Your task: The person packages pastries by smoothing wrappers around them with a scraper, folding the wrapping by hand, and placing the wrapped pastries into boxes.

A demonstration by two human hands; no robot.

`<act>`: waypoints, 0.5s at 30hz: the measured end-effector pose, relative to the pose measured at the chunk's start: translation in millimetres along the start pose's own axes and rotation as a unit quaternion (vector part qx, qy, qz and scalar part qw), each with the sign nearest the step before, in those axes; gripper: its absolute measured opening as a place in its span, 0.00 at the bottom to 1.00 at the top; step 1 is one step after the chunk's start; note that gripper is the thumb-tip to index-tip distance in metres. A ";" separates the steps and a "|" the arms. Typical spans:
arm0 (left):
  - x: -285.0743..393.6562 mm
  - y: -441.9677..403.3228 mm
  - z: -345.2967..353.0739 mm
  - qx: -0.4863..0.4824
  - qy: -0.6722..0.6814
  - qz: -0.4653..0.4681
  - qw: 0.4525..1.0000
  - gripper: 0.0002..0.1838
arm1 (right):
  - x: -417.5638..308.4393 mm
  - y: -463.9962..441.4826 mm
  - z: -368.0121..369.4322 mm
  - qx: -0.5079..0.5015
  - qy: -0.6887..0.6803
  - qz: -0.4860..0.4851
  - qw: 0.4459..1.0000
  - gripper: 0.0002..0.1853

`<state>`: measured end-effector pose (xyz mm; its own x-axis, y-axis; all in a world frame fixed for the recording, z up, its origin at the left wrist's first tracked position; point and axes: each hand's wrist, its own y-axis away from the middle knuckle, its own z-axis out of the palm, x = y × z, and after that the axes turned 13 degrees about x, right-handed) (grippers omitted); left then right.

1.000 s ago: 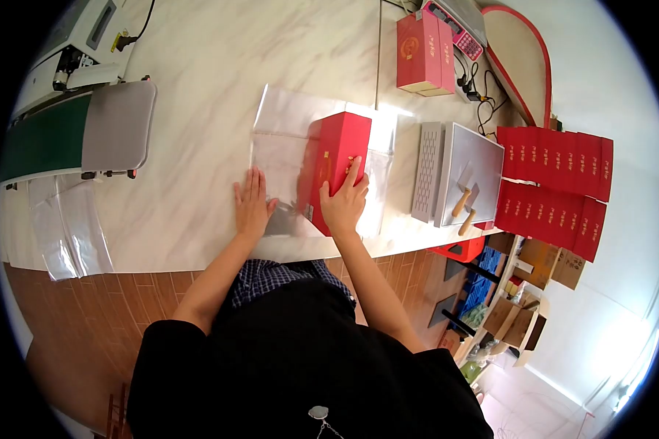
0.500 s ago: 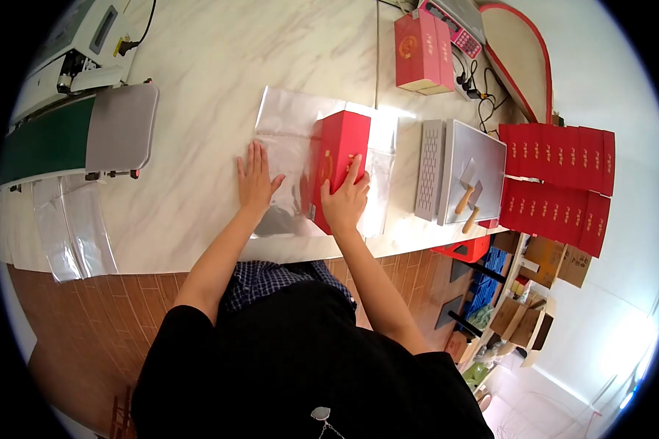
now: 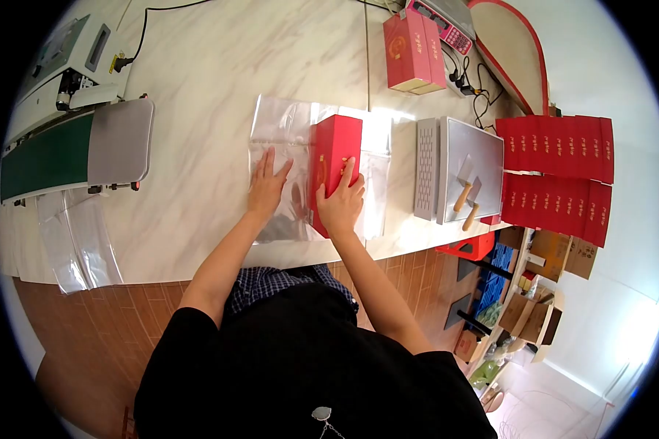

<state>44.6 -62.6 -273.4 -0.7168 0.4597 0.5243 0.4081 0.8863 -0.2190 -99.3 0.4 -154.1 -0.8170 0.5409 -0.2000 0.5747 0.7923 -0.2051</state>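
Note:
A long red box (image 3: 337, 157) lies on a sheet of clear plastic film (image 3: 282, 121) on the marbled table. My right hand (image 3: 342, 203) rests over the near part of the box, thumb at its left side and fingers on its top. My left hand (image 3: 268, 187) lies on the left part of the film, left of the box, with its fingers apart and nothing held. Film shows on both sides of the box and beyond its far end.
At the left stands a machine with a green belt (image 3: 47, 161), with folded clear film (image 3: 80, 241) below it. Right of the box are a grey metal plate (image 3: 476, 154) with wooden-handled scrapers (image 3: 463, 197), stacked red boxes (image 3: 556, 146), and another red box pair (image 3: 415, 55) farther back.
My left hand has shifted right across the film, nearer the box, its fingers now angled to the right. My right hand stays on the box. The whole view has shifted slightly.

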 end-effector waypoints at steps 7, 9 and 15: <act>12.0 -9.9 -12.6 0.127 0.224 -0.160 0.953 0.46 | 1.2 0.7 2.5 0.019 0.011 -0.008 1.000 0.50; 9.3 -6.7 -8.3 0.171 0.224 -0.204 0.937 0.47 | 1.0 1.3 1.2 0.006 0.001 -0.001 1.000 0.48; -12.0 12.2 2.0 -0.022 0.225 -0.261 0.939 0.49 | 3.7 7.3 9.8 0.079 -0.005 -0.043 0.996 0.49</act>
<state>57.0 -57.2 -284.1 -0.5186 -0.1160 0.8471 0.0976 0.9763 0.1934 -97.7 5.4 -165.8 -0.8631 0.4701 -0.1845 0.5041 0.7803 -0.3703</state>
